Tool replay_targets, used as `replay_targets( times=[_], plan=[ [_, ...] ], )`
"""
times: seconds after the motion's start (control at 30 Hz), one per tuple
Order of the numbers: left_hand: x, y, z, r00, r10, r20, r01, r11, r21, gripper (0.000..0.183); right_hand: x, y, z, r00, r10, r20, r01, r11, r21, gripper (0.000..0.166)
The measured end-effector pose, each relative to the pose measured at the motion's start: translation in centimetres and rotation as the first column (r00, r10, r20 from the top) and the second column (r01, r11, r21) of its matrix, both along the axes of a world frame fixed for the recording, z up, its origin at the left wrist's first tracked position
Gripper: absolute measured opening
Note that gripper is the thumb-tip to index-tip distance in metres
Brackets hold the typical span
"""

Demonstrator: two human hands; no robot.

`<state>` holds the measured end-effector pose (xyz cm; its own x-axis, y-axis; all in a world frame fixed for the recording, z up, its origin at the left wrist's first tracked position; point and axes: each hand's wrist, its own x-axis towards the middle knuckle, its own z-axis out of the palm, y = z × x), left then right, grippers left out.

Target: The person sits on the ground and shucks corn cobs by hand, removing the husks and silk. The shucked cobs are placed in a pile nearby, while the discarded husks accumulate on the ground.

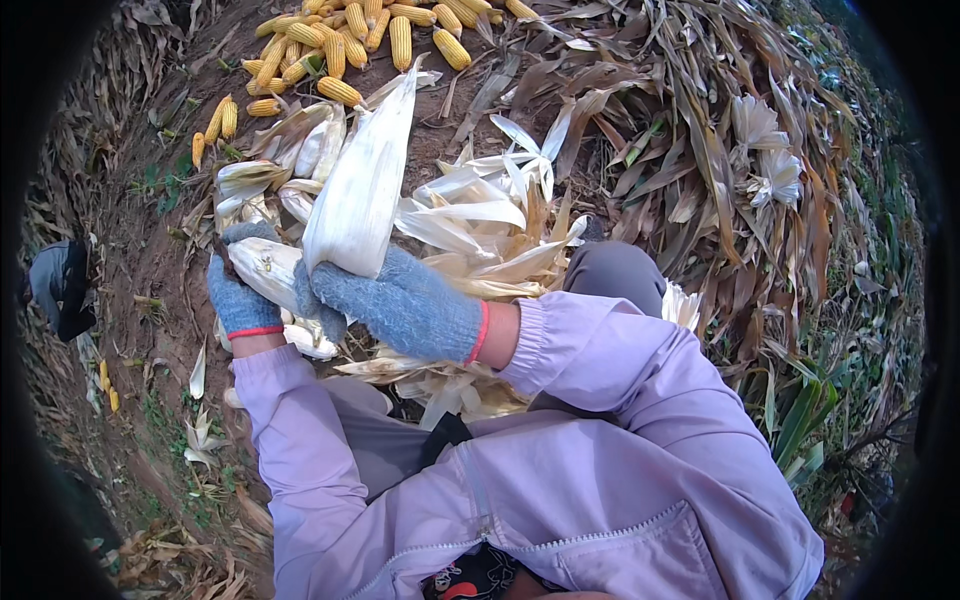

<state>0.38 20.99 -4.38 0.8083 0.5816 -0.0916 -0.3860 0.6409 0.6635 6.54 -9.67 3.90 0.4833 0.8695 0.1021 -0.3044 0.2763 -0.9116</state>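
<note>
My left hand (241,292), in a blue-grey knit glove with a red cuff, grips an ear of corn (266,271) still wrapped in pale husk. The fingers of my gloved right hand (390,300) close on a broad white husk leaf (364,187), which stands up from the grip and points away from me. The right fingertips also lie against the near end of the ear. Beyond my hands are more ears in husk (251,180). A heap of stripped husks (487,225) lies to the right of them.
Bare yellow corn cobs (337,45) are piled on the soil at the far side. Dry corn stalks and leaves (697,150) form a thick bank on the right. My knee (615,274) is bent beside the husks. At the far left is a partly visible person (56,289).
</note>
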Motion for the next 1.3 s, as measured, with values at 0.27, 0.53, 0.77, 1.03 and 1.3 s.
replay_targets(
  times=[0.27, 0.53, 0.77, 1.03, 1.3],
  plan=[
    [-0.8, 0.0, 0.0, 0.993, -0.090, -0.077, 0.106, 0.965, 0.241, 0.032, 1.0, 0.2, 0.8, 0.991, -0.097, -0.094, 0.094, 0.995, -0.038, 0.022],
    [-0.6, -1.9, 0.6, 0.994, -0.085, -0.070, 0.079, 0.993, -0.084, 0.026, 2.5, -0.1, 1.0, 0.332, -0.497, 0.802, 0.035, 0.856, 0.516, 0.034],
    [1.6, -6.2, 2.2, 0.998, -0.005, -0.062, 0.007, 1.000, 0.025, 0.015, 0.7, -1.4, -0.9, 0.460, -0.286, 0.840, 0.075, 0.956, 0.284, 0.030],
    [1.9, -6.6, 4.4, 0.972, 0.204, -0.120, -0.198, 0.978, 0.058, 0.015, 0.7, 0.2, -0.8, 0.473, -0.372, 0.799, 0.241, 0.926, 0.289, 0.023],
    [1.9, -0.7, 0.2, 0.993, 0.035, 0.116, -0.054, 0.986, 0.159, 0.025, 3.3, -1.7, -0.9, 0.533, -0.053, 0.844, -0.074, 0.991, 0.109, 0.039]
  ],
)
